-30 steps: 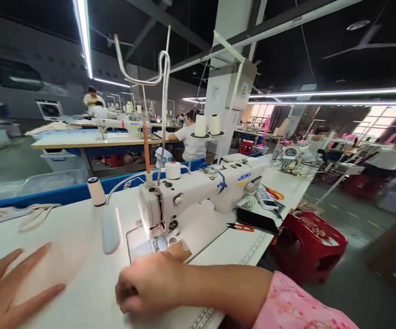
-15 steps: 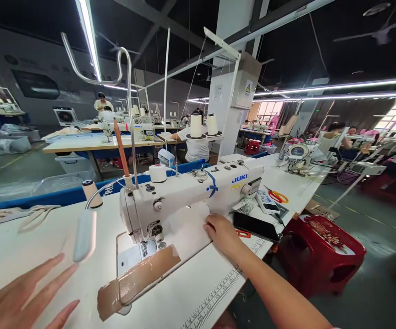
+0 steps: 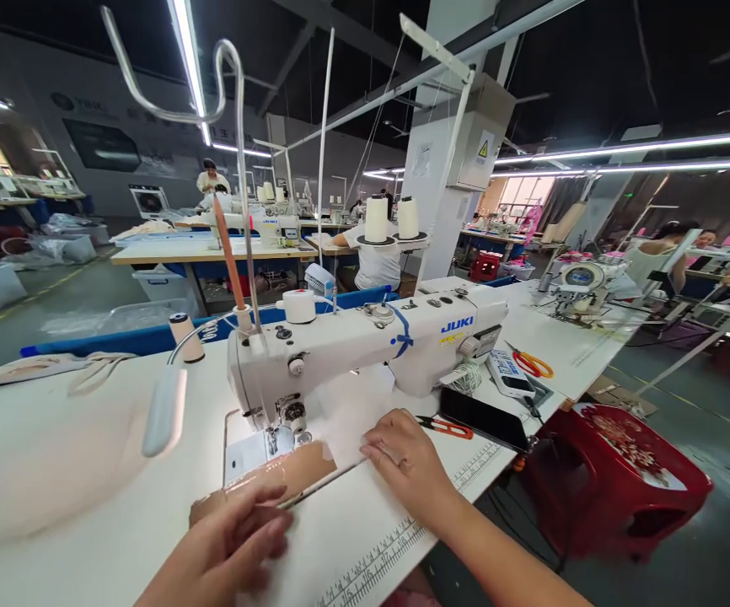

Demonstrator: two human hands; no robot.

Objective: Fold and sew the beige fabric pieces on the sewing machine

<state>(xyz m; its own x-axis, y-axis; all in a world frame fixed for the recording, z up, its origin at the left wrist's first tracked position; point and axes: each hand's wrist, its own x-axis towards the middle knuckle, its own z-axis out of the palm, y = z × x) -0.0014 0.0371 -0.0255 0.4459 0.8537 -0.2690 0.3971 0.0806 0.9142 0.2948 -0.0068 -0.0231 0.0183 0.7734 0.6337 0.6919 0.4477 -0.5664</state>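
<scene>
The left hand point(image 3: 232, 539) pressed flat on the brown strip point(image 3: 289, 474) under the needle; the right hand point(image 3: 403, 459), fingers spread, held white cloth point(image 3: 352, 413). No sewing showed yet.

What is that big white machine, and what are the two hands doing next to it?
It is a white sewing machine standing on a long white table. The camera is worn on the person's head, so you look down at the person's own hands. The left hand rests on a brown strip of material lying by the needle. The right hand presses flat on the table at the edge of a white piece of fabric. Neither hand grips anything. Beside the machine lie small red thread snips, a black phone and orange-handled scissors. Two white thread cones stand behind. Other people work at tables farther back.
</scene>
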